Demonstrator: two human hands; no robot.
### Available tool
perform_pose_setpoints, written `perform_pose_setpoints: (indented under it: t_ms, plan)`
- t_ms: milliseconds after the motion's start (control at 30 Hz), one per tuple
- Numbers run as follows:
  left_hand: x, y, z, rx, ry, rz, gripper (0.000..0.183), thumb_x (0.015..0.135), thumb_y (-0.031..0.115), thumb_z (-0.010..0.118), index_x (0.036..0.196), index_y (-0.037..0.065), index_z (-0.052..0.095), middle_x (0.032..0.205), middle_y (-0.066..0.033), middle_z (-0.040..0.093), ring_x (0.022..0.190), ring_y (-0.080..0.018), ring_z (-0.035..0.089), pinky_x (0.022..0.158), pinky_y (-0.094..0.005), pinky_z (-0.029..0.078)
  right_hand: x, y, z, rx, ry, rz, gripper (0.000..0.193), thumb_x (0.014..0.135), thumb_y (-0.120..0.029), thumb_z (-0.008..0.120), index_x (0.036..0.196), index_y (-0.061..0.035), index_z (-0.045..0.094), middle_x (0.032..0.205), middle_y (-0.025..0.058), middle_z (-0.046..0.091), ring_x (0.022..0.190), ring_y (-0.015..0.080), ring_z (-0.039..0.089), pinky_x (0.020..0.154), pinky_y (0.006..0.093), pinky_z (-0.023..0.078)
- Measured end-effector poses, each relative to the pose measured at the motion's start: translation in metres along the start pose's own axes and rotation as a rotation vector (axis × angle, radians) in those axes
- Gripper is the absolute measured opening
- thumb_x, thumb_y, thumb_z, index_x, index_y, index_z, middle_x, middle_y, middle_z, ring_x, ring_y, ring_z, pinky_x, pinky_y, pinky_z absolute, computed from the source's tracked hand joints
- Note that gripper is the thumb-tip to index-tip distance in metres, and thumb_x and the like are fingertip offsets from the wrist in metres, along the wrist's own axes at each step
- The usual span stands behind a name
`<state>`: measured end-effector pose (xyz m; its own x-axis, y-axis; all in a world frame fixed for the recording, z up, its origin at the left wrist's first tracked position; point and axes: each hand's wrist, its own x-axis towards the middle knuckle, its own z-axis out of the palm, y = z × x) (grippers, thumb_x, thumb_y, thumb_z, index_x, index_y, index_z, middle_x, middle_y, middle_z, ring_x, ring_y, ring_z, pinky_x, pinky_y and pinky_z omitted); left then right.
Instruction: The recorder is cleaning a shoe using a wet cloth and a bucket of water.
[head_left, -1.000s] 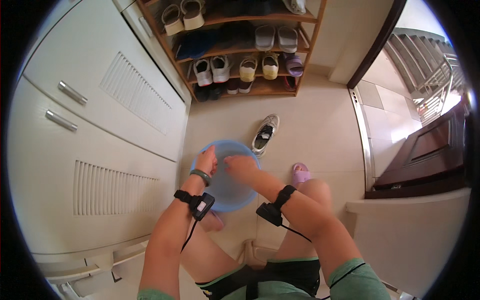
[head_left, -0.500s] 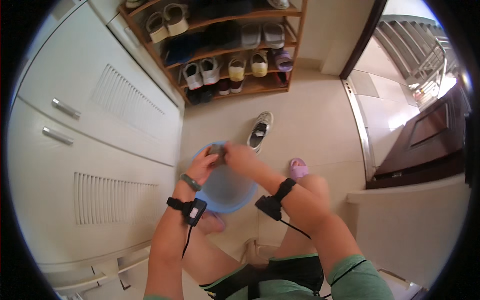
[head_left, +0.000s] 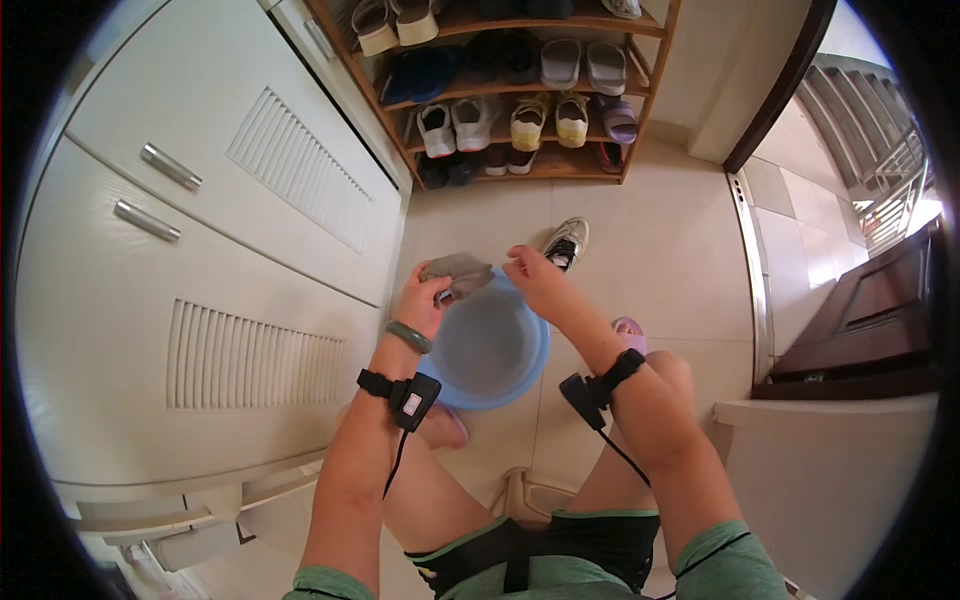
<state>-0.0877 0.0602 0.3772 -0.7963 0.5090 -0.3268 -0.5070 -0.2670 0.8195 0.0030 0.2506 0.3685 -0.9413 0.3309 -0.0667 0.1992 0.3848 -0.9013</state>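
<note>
My left hand (head_left: 420, 300) is closed on a grey cloth (head_left: 458, 275), which looks damp and hangs over the far rim of a light-blue basin (head_left: 540, 350). Just to the right of the cloth is my right hand (head_left: 537, 278). Its fingers are loosely bent and a little apart, with nothing visible in them, and a small gap separates them from the cloth. Cloudy-looking water seems to fill part of the basin, which stands on the floor between my feet. Beyond my right hand lies a single sneaker (head_left: 567, 243) with a dark inside, partly hidden by that hand.
A wooden shoe rack (head_left: 560, 170) with several pairs of shoes stands at the far side. White louvred cabinets (head_left: 230, 230) line the left. To the right are a doorway with a metal threshold (head_left: 750, 260), a dark brown door (head_left: 870, 290) and stairs. Pink slippers (head_left: 630, 332) are on my feet.
My hands have moved apart. They were together at the bunched cloth; now it is spread out in my left hand alone, with my right hand off it. The view has shifted slightly.
</note>
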Motion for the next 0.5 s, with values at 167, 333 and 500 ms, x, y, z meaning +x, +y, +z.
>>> perform_pose_setpoints:
  t_ms: [167, 333, 500]
  plan:
    - [-0.016, 0.001, 0.018, -0.231, -0.332, -0.321, 0.031, 0.089, 0.027, 0.052, 0.116, 0.01, 0.051, 0.108, -0.0065, 0.059, 0.099, -0.0209, 0.056, 0.079, -0.0381, 0.05, -0.014, -0.007, 0.044, 0.925, -0.294, 0.502, 0.041, 0.093, -0.042, 0.042, 0.115, -0.0096, 0.052, 0.106, 0.0028, 0.056, 0.093, 0.0185, 0.054, 0.074, 0.0347, 0.047]
    - [-0.015, -0.015, 0.013, -0.501, -0.571, -0.504, 0.038, 0.093, 0.037, 0.045, 0.117, 0.008, 0.053, 0.109, -0.0065, 0.059, 0.101, -0.0205, 0.056, 0.075, -0.0352, 0.05, -0.016, 0.0, 0.044, 1.459, -0.421, 0.511, 0.043, 0.09, -0.05, 0.044, 0.108, -0.0126, 0.053, 0.095, 0.0035, 0.056, 0.086, 0.0183, 0.055, 0.069, 0.0341, 0.047]
    - [-0.015, -0.036, 0.047, -0.104, -0.276, -0.389, 0.033, 0.092, 0.033, 0.048, 0.113, 0.009, 0.055, 0.104, -0.0043, 0.061, 0.095, -0.0188, 0.058, 0.078, -0.0333, 0.048, -0.013, 0.001, 0.04, 1.334, -0.026, 0.642, 0.044, 0.09, -0.049, 0.046, 0.111, -0.0111, 0.051, 0.095, 0.0062, 0.055, 0.086, 0.0188, 0.053, 0.067, 0.0335, 0.044]
